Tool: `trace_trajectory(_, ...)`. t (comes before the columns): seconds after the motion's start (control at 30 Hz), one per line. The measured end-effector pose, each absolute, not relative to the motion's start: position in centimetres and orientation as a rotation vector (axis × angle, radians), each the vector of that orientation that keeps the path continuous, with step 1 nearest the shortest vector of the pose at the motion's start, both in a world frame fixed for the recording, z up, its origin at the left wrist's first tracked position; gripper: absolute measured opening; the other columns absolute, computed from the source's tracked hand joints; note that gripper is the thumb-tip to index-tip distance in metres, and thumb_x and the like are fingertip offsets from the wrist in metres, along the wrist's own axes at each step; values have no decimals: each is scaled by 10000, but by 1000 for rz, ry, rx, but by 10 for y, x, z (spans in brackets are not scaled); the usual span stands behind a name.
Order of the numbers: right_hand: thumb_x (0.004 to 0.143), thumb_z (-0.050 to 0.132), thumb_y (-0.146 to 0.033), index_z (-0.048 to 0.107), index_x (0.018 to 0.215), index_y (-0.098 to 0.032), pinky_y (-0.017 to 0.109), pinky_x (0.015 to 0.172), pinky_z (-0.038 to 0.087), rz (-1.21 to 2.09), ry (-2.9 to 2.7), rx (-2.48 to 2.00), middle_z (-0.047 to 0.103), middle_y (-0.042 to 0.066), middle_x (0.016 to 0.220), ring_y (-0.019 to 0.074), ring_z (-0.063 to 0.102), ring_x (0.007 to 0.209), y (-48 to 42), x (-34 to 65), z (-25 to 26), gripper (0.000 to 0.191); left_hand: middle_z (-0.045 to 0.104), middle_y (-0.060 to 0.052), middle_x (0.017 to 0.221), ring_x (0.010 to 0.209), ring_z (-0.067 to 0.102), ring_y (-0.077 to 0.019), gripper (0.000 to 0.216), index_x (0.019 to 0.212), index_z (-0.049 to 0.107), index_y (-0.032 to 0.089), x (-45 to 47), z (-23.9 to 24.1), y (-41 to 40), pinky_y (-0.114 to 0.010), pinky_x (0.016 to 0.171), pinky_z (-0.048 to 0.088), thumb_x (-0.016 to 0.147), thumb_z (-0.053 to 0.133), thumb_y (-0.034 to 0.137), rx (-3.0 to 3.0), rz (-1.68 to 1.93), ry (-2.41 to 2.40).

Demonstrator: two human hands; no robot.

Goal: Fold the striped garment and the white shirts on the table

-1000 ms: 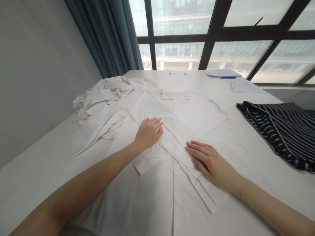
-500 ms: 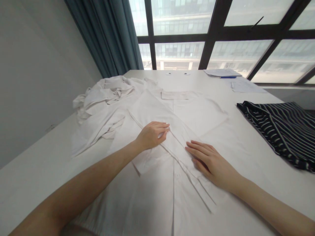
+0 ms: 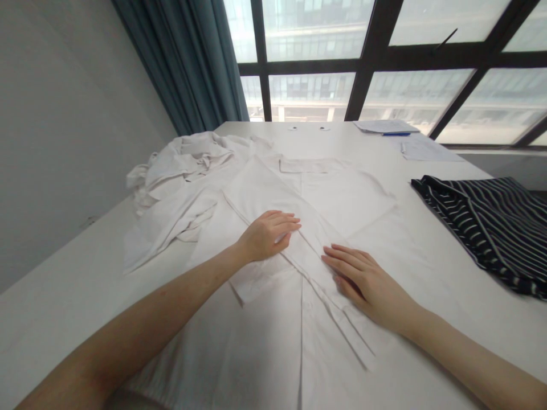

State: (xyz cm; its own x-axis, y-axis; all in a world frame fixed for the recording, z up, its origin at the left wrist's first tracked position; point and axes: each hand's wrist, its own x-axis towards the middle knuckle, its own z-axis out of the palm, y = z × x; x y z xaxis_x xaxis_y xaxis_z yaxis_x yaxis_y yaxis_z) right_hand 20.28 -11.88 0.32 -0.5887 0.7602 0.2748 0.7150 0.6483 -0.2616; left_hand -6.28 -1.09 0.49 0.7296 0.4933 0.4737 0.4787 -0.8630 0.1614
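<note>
since the frame half a second ago, the left hand (image 3: 274,234) has slid a little toward 3 o'clock, closer to the right hand (image 3: 363,279), which has stayed put. nearest, at 6 o'clock, a white shirt (image 3: 252,347) lies on a white table (image 3: 60,290), its body running up past the centre. at 4 o'clock the right hand rests flat on it, palm down, fingers slightly spread. just below the centre, the left hand also lies palm down on the cloth, fingers close together and gently curved, thumb bent below them — whether it pinches any cloth cannot be told. between the hands a folded sleeve (image 3: 316,259) slants from about 11 o'clock down to 5 o'clock across the shirt. at 3 o'clock, well apart from both hands, is a dark striped garment (image 3: 496,222). at 10 o'clock sits a crumpled heap of white cloth (image 3: 188,162). farther off, at 2 o'clock, a blue pen (image 3: 395,134) lies against papers (image 3: 380,126). beyond the table — a blue curtain (image 3: 188,62) at 11 o'clock and a dark-framed window (image 3: 314,67) from 12 to 2 o'clock.
</note>
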Motion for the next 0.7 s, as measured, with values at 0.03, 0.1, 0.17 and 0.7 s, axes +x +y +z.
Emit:
trace_trajectory(0.03, 966, 443, -209, 541, 1354, -171, 461, 1057, 446, 175, -2508, -1172, 569, 106, 1397, 240, 475, 1330, -119, 203, 3, 402, 684, -55, 1237, 1200, 608, -189, 351, 1157, 661, 197, -63, 5, -11, -394, 1047, 439, 888, 443, 136, 2905, 759, 731)
trace_trajectory(0.1, 965, 445, -210, 540, 1355, -176, 461, 1059, 444, 175, -2507, -1171, 569, 102, 1399, 239, 473, 1332, -119, 203, 3, 403, 677, -44, 1250, 1211, 601, -176, 354, 1173, 654, 210, -63, 5, -12, -388, 1073, 413, 896, 445, 144, 2912, 691, 624)
trace_trajectory(0.17, 964, 447, -210, 540, 1355, -177, 462, 1058, 444, 175, -2509, -1170, 570, 101, 1398, 239, 473, 1331, -119, 203, 3, 403, 701, -27, 1205, 1182, 623, -168, 329, 1125, 676, 220, -63, 5, -12, -382, 1079, 402, 898, 448, 155, 2911, 684, 607)
trace_trajectory(0.7, 966, 440, -201, 542, 1355, -171, 467, 1051, 451, 168, -2511, -1162, 567, 104, 1400, 235, 478, 1324, -119, 203, 2, 403, 732, -27, 1127, 1099, 672, -187, 282, 1018, 710, 206, -61, -2, -10, -435, 1054, 408, 922, 447, 187, 2868, 762, 1119)
